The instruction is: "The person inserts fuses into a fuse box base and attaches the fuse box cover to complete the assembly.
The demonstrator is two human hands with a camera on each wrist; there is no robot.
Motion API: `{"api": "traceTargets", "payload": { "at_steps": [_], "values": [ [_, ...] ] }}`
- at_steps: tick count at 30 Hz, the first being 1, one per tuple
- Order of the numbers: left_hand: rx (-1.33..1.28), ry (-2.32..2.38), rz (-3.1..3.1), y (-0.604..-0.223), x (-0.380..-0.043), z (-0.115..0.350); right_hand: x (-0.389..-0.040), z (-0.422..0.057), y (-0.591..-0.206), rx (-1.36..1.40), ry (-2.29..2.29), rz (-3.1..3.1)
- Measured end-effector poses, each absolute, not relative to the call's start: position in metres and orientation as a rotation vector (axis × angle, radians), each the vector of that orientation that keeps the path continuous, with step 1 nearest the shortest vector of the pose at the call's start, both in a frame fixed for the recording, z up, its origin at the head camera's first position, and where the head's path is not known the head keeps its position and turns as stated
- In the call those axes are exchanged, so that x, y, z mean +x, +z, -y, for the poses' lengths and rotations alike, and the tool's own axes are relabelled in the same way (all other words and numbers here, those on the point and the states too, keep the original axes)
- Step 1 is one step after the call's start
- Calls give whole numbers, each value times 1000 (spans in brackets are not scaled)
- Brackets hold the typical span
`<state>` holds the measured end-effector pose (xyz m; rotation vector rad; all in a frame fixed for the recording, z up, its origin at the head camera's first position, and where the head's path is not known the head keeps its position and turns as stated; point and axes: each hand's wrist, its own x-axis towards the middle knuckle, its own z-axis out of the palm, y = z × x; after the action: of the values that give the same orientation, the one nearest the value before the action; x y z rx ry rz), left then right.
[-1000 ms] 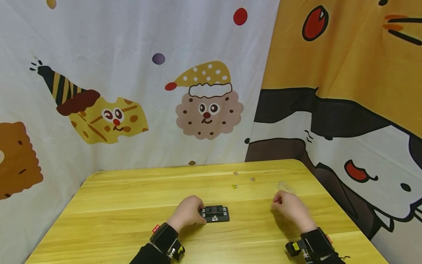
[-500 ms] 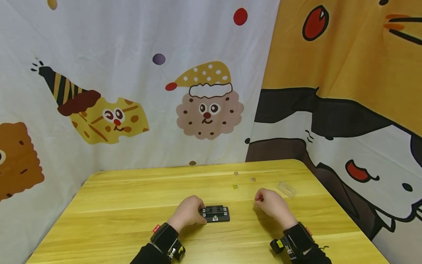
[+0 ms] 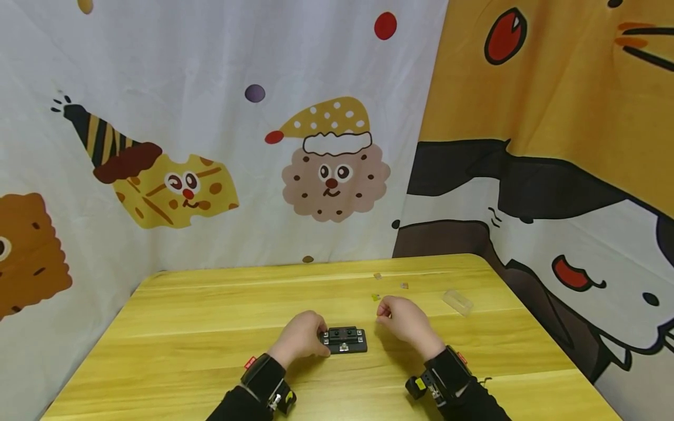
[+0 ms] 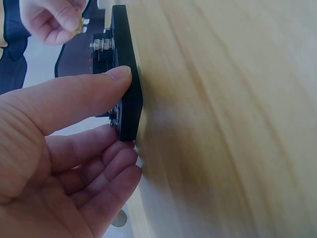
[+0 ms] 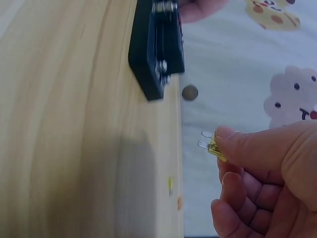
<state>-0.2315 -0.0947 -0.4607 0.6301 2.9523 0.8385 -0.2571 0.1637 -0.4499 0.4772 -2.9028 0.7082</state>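
A black fuse block (image 3: pixel 344 340) with metal screw terminals lies flat on the wooden table. My left hand (image 3: pixel 300 335) grips its left end, and the left wrist view shows the thumb along the block's (image 4: pixel 127 59) edge, with the fingers at its far side. To the right of the block, my right hand (image 3: pixel 406 321) is held above the table, apart from it. Between thumb and index finger it pinches a yellow blade fuse (image 5: pixel 217 149), whose two metal prongs point away from the fingertips toward the block. In the head view that fuse is hidden by the fingers.
Another yellow blade fuse (image 3: pixel 375 297) lies just beyond my right hand. Farther back are two small pieces, a pale one (image 3: pixel 377 276) and a brownish one (image 3: pixel 404 286). A clear plastic cover (image 3: pixel 457 302) lies to the right. A printed curtain (image 3: pixel 210 245) hangs behind the table (image 3: pixel 210 304).
My right hand has moved left from beside the clear cover toward the fuse block, bringing the cover fully into view. My left hand and the block have stayed put.
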Motion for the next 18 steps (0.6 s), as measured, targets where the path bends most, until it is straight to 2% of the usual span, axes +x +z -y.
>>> {"api": "traceTargets", "payload": {
  "at_steps": [18],
  "values": [
    [654,908,-2916,-463,-237,96,-260,-117,-449,730,708,2846]
  ]
}}
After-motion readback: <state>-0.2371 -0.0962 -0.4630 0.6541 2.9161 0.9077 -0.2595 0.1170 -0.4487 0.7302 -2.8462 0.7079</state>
